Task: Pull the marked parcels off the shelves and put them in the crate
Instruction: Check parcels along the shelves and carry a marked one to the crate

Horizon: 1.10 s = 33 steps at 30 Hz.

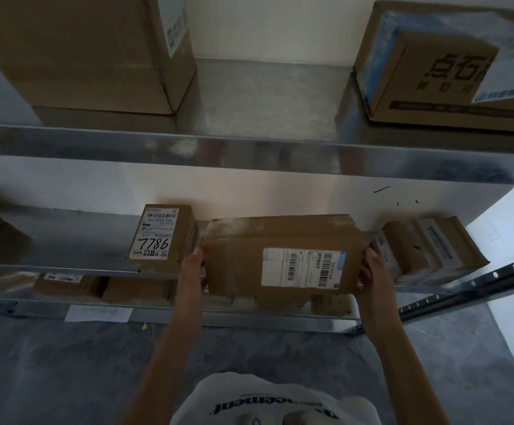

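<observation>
A flat brown cardboard parcel [283, 256] with a white barcode label on its front sits at the front edge of the middle metal shelf [50, 266]. My left hand [192, 265] grips its left end and my right hand [372, 268] grips its right end. To its left stands a smaller parcel [163, 237] whose label carries the handwritten number 7786. The crate is not in view.
The upper shelf [249, 148] holds a big plain box [90, 53] on the left and a printed box [452, 65] on the right. More parcels [424, 250] lie at the middle shelf's right end, and several lie on the lower shelf [133, 289]. Grey floor lies below.
</observation>
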Each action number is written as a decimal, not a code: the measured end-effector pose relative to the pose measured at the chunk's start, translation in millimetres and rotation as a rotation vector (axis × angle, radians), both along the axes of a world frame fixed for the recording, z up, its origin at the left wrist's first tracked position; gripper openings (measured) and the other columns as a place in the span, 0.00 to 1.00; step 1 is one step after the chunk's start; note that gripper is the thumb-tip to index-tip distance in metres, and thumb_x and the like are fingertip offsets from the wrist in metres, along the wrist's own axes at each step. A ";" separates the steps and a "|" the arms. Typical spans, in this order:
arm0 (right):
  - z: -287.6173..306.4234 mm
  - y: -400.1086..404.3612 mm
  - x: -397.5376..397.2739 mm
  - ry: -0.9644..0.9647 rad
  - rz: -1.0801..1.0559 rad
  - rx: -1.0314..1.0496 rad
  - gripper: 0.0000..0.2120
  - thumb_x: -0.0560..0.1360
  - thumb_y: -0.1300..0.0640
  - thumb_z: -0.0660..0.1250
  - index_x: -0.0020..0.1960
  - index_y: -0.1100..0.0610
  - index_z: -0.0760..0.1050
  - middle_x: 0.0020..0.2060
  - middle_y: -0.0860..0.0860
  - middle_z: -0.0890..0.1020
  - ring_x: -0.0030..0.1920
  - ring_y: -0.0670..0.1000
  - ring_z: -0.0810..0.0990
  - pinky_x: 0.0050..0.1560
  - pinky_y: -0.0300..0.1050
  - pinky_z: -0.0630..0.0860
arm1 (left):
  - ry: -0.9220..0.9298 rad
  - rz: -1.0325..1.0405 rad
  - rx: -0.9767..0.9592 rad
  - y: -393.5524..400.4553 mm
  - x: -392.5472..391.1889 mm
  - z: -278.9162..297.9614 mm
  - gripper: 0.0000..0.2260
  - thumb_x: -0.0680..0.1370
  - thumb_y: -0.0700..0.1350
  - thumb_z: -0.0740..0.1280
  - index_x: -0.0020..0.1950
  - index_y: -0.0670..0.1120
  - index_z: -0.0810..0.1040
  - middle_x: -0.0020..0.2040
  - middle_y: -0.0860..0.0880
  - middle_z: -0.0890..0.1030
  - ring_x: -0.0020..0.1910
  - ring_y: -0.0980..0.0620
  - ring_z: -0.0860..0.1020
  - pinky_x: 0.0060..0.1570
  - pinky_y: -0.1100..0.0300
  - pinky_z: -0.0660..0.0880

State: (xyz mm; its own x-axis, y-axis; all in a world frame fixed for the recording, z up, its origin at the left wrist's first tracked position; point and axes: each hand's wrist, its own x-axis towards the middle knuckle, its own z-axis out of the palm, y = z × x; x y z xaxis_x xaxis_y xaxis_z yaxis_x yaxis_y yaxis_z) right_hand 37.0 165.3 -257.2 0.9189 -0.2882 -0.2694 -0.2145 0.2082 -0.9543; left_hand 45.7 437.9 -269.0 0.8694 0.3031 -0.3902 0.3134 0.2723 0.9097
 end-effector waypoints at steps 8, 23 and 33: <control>0.8 -3.3 1.1 -0.006 0.034 -0.086 0.36 0.65 0.35 0.72 0.66 0.54 0.76 0.56 0.55 0.83 0.54 0.53 0.83 0.49 0.42 0.80 | -0.045 -0.089 -0.090 -2.1 -7.8 2.6 0.32 0.70 0.70 0.65 0.71 0.58 0.68 0.71 0.51 0.71 0.70 0.48 0.69 0.70 0.40 0.64; -20.9 0.5 18.9 0.366 -0.062 -0.143 0.10 0.79 0.44 0.60 0.46 0.49 0.73 0.44 0.49 0.76 0.49 0.51 0.74 0.60 0.54 0.72 | 0.315 -0.129 -0.077 -8.1 17.0 1.8 0.19 0.79 0.61 0.59 0.58 0.47 0.75 0.54 0.44 0.80 0.56 0.43 0.79 0.61 0.45 0.75; -42.8 13.5 49.6 0.352 0.088 -0.303 0.12 0.83 0.51 0.55 0.52 0.55 0.75 0.51 0.54 0.79 0.48 0.49 0.77 0.56 0.49 0.75 | 0.460 -0.276 0.251 -14.0 60.6 4.7 0.13 0.82 0.46 0.59 0.62 0.40 0.73 0.50 0.42 0.76 0.48 0.45 0.75 0.55 0.52 0.72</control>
